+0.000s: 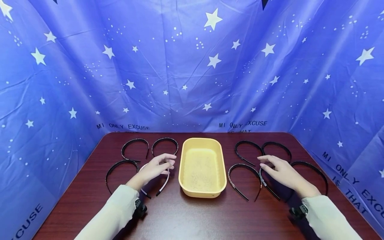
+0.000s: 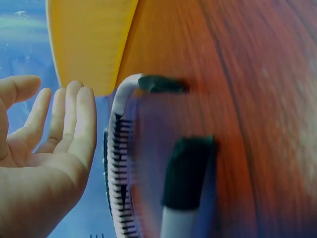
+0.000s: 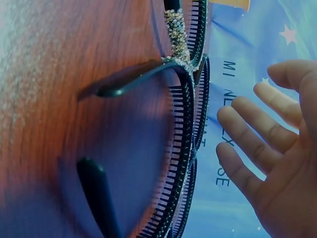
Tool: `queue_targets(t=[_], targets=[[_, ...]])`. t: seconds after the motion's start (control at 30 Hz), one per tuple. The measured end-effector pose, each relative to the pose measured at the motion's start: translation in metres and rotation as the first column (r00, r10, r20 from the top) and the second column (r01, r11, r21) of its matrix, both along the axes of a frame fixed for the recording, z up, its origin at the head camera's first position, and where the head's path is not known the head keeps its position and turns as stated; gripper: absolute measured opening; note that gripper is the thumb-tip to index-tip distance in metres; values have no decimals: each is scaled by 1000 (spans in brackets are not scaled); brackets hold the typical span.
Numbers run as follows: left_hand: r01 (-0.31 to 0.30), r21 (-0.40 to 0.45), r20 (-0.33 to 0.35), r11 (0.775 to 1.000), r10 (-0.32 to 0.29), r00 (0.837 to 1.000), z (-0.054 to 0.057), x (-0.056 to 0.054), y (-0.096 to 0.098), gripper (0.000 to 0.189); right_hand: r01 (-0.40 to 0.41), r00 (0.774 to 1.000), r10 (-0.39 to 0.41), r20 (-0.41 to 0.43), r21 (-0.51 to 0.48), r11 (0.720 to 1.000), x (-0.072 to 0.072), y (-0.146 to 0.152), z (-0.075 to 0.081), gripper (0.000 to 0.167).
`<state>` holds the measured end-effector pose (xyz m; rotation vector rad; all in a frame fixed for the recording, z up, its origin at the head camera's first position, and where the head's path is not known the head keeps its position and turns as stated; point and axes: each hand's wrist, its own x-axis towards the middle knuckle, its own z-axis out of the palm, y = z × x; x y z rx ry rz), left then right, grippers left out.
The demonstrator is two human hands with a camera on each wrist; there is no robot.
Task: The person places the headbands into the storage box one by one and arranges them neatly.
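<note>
My left hand (image 1: 156, 168) hovers with relaxed fingers over a pale pinkish-white headband (image 1: 165, 183), holding nothing. The left wrist view shows that headband's inner comb teeth and dark tips beside the hand (image 2: 54, 144). On the other side, my right hand (image 1: 280, 171) is held above a dark headband with a glittery band (image 1: 264, 181), its fingers loosely spread and bare. In the right wrist view, a black toothed headband (image 3: 184, 124) stands near the fingers, with a glitter-covered end (image 3: 177, 32) of another above it. Between the hands sits a yellow plastic basin (image 1: 202, 166) containing no headbands.
More dark headbands lie on the left, including a back one (image 1: 165, 138) and a front one (image 1: 121, 161). On the right are several others, among them a patterned one (image 1: 244, 164) and a far-right one (image 1: 321, 171). A starry blue curtain (image 1: 180, 66) surrounds the brown table (image 1: 192, 216).
</note>
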<state>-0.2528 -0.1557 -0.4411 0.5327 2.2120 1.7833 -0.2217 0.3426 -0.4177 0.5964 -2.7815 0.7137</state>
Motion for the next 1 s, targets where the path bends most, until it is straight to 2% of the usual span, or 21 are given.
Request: queue_targets(t=[0.17,0.3,0.53,0.73,1.0], targets=[[19,66,42,998,-21,999,-3,-4,10,45,-15,1000,15,10,-11,1000,-1,-2,0,29],[-23,124,123,992,8,992,-2,-8,20,50,-41,999,41,20,-24,999,-3,-2,-1,27],[-89,211,244,973,36,969,-5,-15,32,57,-54,994,58,88,-46,997,-6,-6,-1,25],[-152,247,286,957,78,955,-8,-18,36,58,-31,994,34,105,-29,999,-8,-9,-3,22],[-150,257,297,955,70,952,-10,-19,37,57,-12,992,14,125,-19,1000,-15,-12,-7,20]])
